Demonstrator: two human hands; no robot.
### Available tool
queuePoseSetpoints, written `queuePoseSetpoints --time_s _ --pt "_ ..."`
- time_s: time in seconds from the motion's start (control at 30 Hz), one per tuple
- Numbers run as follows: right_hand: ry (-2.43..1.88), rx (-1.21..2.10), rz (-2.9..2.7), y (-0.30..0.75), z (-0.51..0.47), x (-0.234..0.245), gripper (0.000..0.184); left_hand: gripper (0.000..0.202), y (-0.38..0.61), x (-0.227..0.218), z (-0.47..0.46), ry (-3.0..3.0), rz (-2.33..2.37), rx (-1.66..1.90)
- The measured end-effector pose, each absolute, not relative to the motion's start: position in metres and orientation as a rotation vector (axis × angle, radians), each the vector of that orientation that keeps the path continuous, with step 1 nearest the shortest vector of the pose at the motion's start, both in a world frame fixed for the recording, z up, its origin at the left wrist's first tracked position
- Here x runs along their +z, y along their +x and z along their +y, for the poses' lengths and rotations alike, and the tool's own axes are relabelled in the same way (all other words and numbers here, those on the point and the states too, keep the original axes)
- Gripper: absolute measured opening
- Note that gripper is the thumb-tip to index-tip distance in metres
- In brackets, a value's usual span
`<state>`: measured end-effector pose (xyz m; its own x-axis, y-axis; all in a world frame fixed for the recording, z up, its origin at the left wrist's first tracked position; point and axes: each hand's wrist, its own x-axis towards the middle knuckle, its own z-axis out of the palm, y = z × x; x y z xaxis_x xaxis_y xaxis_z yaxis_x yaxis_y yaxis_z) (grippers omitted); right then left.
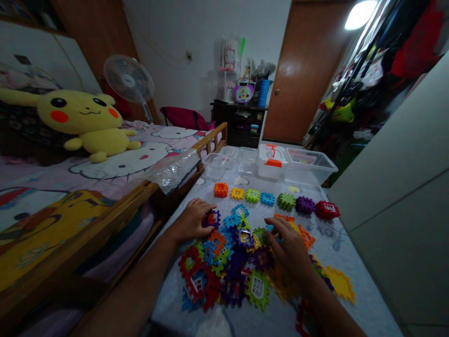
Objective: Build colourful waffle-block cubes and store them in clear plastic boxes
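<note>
A heap of colourful interlocking plastic tiles [231, 262] lies on a light patterned table cover [354, 304]. My left hand [191, 220] rests at the heap's far left edge, fingers curled on a purple tile [212, 218]. My right hand [289, 245] lies palm down on the right side of the heap, fingers bent over the tiles; what it grips is hidden. Beyond the heap stands a row of stacked tiles sorted by colour: orange [220, 189], yellow [237, 193], light green [252, 195], blue [267, 198], green [286, 201], purple [304, 204] and red [327, 209].
Clear plastic boxes [308, 164] and a small white case with an orange latch [270, 161] stand at the table's far end. A bed with a yellow plush toy [84, 117] and a wooden frame [105, 220] runs along the left. A grey cabinet face [403, 201] is at the right.
</note>
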<state>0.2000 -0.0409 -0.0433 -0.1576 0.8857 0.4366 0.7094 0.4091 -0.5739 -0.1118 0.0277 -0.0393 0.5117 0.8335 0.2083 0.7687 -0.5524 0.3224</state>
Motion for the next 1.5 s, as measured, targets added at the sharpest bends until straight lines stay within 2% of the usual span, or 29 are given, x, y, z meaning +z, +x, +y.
queuePoseSetpoints --time_s 0.23,0.37,0.57,0.87,1.1,1.23,1.33,1.5 --pt "-1.399 0.188 -1.827 0.237 -0.033 -0.036 0.023 0.041 -0.078 0.003 0.012 2.515 1.216 0.708" --pt "-1.417 0.155 -1.811 0.246 -0.029 -0.039 0.022 0.045 -0.033 0.016 0.001 2.619 1.082 0.478" --pt "-1.413 0.141 -1.800 0.248 -0.027 -0.044 0.021 0.027 -0.004 0.004 0.003 2.786 1.062 0.105" --pt "-1.382 0.173 -1.799 0.244 -0.031 -0.041 0.021 0.029 0.000 0.003 0.009 2.740 1.069 -0.017" --pt "-1.402 0.174 -1.764 0.248 -0.030 -0.044 0.022 0.042 -0.034 0.012 0.022 2.612 1.236 0.247" --pt "-1.410 0.187 -1.769 0.251 -0.029 -0.048 0.022 0.041 -0.089 -0.004 0.058 2.427 1.501 0.397" --pt "-1.415 0.186 -1.775 0.251 -0.029 -0.050 0.023 0.043 -0.122 -0.023 0.087 2.276 1.722 0.354" --pt "-1.407 0.176 -1.775 0.252 -0.029 -0.050 0.022 0.050 -0.139 -0.043 0.113 2.237 1.755 0.331"
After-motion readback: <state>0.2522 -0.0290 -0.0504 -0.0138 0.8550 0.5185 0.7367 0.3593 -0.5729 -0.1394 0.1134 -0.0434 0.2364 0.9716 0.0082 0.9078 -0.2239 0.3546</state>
